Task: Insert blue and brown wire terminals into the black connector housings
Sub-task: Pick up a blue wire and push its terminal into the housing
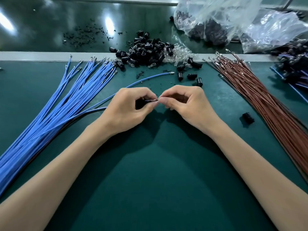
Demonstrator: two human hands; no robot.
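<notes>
Mat (155, 164) matt green; belt (50, 27) glossy dark green, reflective; blue wires (55, 110), brown wires (266, 105) smooth plastic insulation; terminals (93, 59) bright metal; housings (146, 50) glossy black plastic; clear parts (180, 55) shiny plastic; bags (225, 17) thin crinkled clear film.
</notes>
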